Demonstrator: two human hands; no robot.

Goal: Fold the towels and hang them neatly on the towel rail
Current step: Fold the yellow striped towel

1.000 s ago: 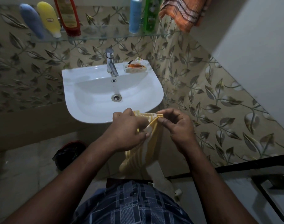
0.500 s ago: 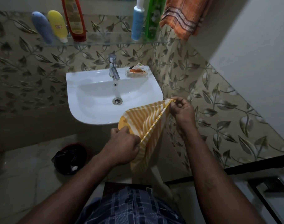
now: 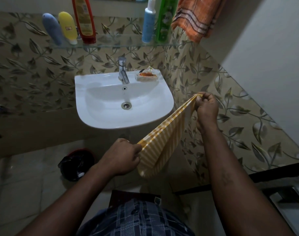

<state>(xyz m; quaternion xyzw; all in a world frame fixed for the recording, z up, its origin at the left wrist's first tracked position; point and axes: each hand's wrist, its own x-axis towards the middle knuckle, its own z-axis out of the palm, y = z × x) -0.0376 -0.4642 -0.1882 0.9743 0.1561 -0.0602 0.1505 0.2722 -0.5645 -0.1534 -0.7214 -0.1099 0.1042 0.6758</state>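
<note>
A yellow-and-white striped towel (image 3: pixel 164 140) is stretched taut between my two hands in front of the white sink (image 3: pixel 94 120), folded double with its lower part sagging. My left hand (image 3: pixel 123 157) grips the near lower end, fingers closed. My right hand (image 3: pixel 205 109) pinches the far upper end, higher and to the right, close to the leaf-patterned wall. An orange striped towel (image 3: pixel 194 19) hangs at the top right; whatever it hangs from is out of sight.
A glass shelf (image 3: pixel 111 45) above the sink carries several bottles. A tap (image 3: pixel 123 70) and soap dish (image 3: pixel 147 76) sit on the sink's back rim. A dark bin with a red rim (image 3: pixel 75 164) stands on the floor at left. A door frame is at lower right.
My hands, close together a second ago, have pulled apart. The right hand went up and right, the left came down toward me, and the bunched towel is now stretched out.
</note>
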